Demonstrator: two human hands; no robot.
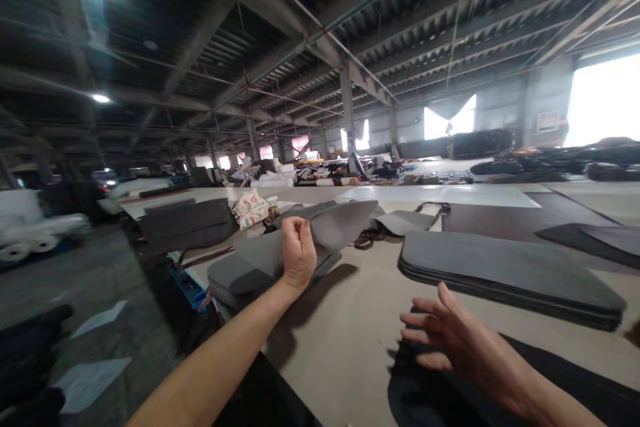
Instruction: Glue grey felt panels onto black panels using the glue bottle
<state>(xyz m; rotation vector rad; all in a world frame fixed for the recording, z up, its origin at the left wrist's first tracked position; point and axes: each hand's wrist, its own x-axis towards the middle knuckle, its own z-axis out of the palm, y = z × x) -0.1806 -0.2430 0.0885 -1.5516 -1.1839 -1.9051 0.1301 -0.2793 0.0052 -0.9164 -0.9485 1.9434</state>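
Observation:
My left hand (299, 253) is closed on a thin grey sheet (345, 223), raised above the table and bent where I grip it. Below and to the left of that hand lies a stack of similar grey pieces (235, 280). My right hand (445, 340) hangs with fingers spread over a black sheet (415, 393) on the table and holds nothing. Whether it touches that sheet I cannot tell. Beyond the right hand sits a neat stack of dark grey pieces with rounded corners (500, 267).
The long beige table (365, 320) drops off at the left to a grey floor (105, 280). A dark grey block of material (187, 227) and a printed cloth bag (251, 209) stand at its far left. More grey sheets (600, 240) lie far right; white rolls (40, 243) are on the floor.

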